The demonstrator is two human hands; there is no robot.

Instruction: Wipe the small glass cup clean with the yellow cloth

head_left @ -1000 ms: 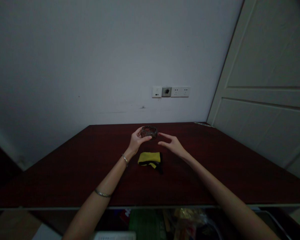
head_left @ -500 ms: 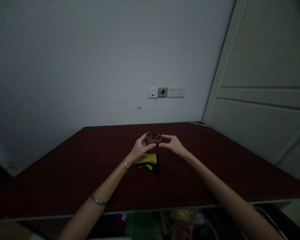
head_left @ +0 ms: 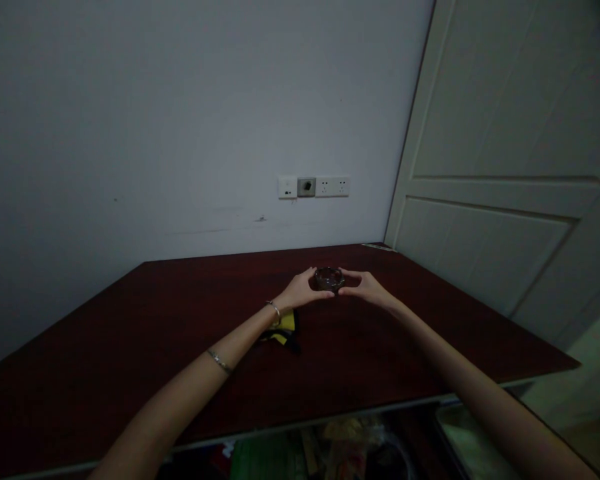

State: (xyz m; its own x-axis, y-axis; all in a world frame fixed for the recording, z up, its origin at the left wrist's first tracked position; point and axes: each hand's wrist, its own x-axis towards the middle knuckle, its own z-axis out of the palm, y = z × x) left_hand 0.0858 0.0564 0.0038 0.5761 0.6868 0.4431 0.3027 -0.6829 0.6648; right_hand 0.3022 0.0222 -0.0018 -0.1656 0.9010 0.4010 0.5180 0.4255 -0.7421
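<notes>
A small round dark glass ashtray (head_left: 329, 283) with a notched rim is held between my two hands over the far middle of the dark red tabletop (head_left: 190, 333). My left hand (head_left: 305, 288) grips its left side, thumb in front and fingers behind. On the opposite side, my right hand (head_left: 364, 288) pinches the rim between thumb and fingers. The ashtray sits nearly level, and I cannot tell whether its base touches the table. A yellow and black cloth (head_left: 286, 323) lies crumpled below my left wrist, which partly covers it.
Behind the table rises a pale wall with sockets (head_left: 325, 187). A white panelled door (head_left: 490, 247) stands along the right. Beneath the table's front edge is an open space with a green item (head_left: 267, 459) and plastic-wrapped things (head_left: 353, 447).
Both hands have carried the ashtray to the right, away from the cloth, and it looks more level. My left forearm now covers more of the cloth. The view has turned slightly right.
</notes>
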